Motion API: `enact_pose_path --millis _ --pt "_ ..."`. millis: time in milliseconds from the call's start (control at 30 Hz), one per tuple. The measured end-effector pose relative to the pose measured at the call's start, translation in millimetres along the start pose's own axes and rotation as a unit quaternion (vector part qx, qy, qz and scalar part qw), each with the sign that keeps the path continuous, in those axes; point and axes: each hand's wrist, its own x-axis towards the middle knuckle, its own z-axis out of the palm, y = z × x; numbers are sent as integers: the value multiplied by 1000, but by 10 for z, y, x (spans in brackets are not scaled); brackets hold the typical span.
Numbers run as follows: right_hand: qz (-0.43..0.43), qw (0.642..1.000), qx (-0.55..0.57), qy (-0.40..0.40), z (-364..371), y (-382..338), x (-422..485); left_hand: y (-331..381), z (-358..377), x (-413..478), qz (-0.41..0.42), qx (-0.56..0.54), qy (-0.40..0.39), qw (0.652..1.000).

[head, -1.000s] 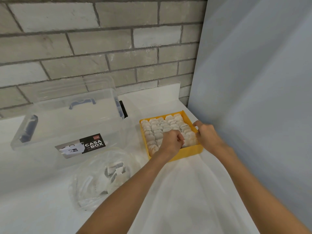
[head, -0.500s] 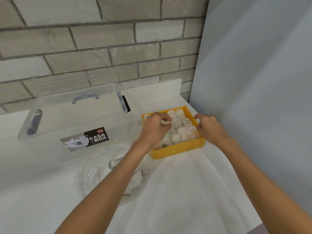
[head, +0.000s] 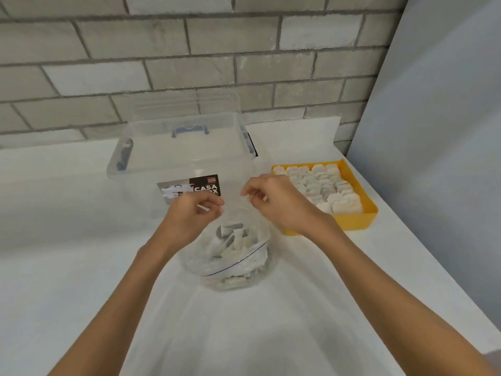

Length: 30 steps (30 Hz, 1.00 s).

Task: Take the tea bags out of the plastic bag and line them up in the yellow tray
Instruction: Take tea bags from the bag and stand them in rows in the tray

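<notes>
Hands, left [head: 189, 213] and right [head: 273, 202], pinching plastic bag [head: 233, 256] mouth apart on bench [head: 67, 267]; tea bags [head: 233, 237] inside, yellow tray [head: 352, 221] beside. Risk: thin film slipping, mouth collapsing, bags spilling.

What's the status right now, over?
Both hands, left and right, pinching the bag mouth. Tea bags inside. Tray nearly full. Nothing blocking.
</notes>
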Motion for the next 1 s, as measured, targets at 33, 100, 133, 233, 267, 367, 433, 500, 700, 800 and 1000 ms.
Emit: enact_pose_path --millis 33,100,133,233,267,367,433,500,700,800,1000 --pt "-5 1000 17 -24 103 -83 16 -63 11 -27 -5 10 -10 1000" --pt "2 996 30 -89 310 -166 46 -161 48 -66 -8 37 -28 999" --pt "9 993 20 -120 409 -165 64 -201 71 -77 -7 53 -35 998" --pt "32 983 -45 -177 666 -76 115 -343 161 -95 -23 91 -44 995" --pt "42 980 -65 -186 728 -39 124 -397 197 -97 -39 103 -45 993" --pt "58 972 -114 -198 842 4 122 -527 304 -132 -75 136 -62 986" --pt "64 970 -130 -194 896 22 124 -570 357 -164 -77 141 -56 985" --pt "70 971 -130 -188 928 47 148 -593 390 -187 -74 136 -43 987" --pt "84 970 -116 -194 948 59 158 -609 435 -188 -76 109 -31 991" --pt "86 971 -142 -170 971 -10 131 -605 462 -187 -78 103 -18 991" --pt "64 971 -207 -99 1037 -121 115 -630 528 -211 -92 93 10 991"
